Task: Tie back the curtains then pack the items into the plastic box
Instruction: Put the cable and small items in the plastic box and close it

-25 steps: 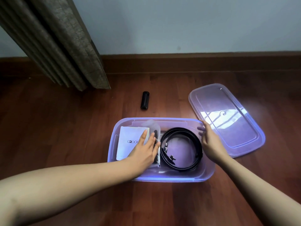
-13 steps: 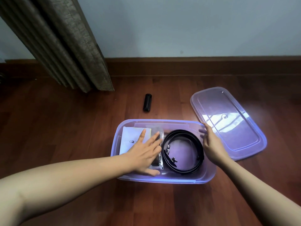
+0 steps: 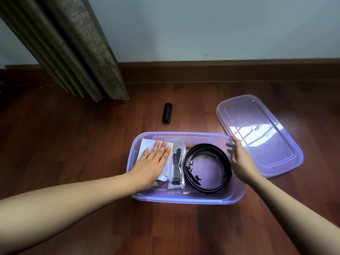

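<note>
A translucent purple plastic box sits on the wooden floor. Inside it lie a white paper packet at the left, a clear bag with a black item in the middle, and a coiled black belt at the right. My left hand lies flat, fingers spread, on the white packet. My right hand grips the box's right rim. A small black cylinder lies on the floor behind the box. The brown curtain hangs at the upper left.
The box's purple lid lies flat on the floor to the right, partly under the box's corner. A wooden skirting board and pale wall run along the back. Bare floor surrounds the box.
My left hand has slid left, off the clear bag and onto the white packet, leaving the bag uncovered. My right hand stays on the rim.
</note>
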A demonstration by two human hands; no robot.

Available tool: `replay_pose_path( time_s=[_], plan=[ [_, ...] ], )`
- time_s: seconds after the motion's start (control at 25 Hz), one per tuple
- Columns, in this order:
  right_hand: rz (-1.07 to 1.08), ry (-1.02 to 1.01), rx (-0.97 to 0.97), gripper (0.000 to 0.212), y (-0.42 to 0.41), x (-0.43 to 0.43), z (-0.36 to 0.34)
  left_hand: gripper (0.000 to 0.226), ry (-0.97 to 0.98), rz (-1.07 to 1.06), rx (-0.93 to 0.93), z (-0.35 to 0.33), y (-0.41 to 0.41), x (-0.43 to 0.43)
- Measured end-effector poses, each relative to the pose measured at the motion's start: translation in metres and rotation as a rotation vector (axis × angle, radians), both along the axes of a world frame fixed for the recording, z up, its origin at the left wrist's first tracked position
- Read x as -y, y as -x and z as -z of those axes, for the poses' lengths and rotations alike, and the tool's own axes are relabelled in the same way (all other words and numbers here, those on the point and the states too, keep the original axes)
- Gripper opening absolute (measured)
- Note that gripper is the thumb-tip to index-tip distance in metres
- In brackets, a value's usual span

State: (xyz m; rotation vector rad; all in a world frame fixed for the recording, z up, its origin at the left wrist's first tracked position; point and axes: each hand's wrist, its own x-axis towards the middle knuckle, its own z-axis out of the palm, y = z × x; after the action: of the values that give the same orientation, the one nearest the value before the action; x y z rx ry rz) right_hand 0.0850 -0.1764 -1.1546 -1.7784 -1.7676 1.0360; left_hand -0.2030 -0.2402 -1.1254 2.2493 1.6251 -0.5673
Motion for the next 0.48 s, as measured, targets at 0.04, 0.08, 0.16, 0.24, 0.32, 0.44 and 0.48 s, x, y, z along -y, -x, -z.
replay_pose_path(
  time_s=[0.04, 0.08, 0.16, 0.24, 0.32, 0.44, 0.48],
  plan=[
    [0.000, 0.003, 0.001, 0.049, 0.000, 0.000, 0.000, 0.106, 0.003, 0.002, -0.001, 0.000, 0.001, 0.000],
    [0.004, 0.007, 0.000, 0.049, 0.000, 0.000, -0.001, 0.107, 0.007, -0.001, 0.003, -0.002, 0.001, 0.001],
    [0.005, 0.007, -0.001, 0.049, 0.000, 0.000, 0.000, 0.113, 0.005, -0.022, 0.056, -0.008, -0.002, 0.004],
    [0.007, 0.006, -0.011, 0.049, 0.000, 0.000, 0.000, 0.116, -0.025, -0.064, 0.225, -0.023, -0.007, 0.007],
    [0.010, 0.002, -0.017, 0.049, -0.001, 0.000, 0.001, 0.104, -0.140, -0.153, 0.499, -0.035, -0.009, -0.008],
    [0.004, 0.006, -0.031, 0.048, -0.001, 0.001, 0.003, 0.066, -0.435, -0.326, 0.669, -0.035, -0.008, -0.071],
    [0.004, 0.003, -0.033, 0.048, -0.001, 0.001, 0.003, 0.053, -0.466, -0.390, 0.636, -0.032, -0.008, -0.099]
  ],
)
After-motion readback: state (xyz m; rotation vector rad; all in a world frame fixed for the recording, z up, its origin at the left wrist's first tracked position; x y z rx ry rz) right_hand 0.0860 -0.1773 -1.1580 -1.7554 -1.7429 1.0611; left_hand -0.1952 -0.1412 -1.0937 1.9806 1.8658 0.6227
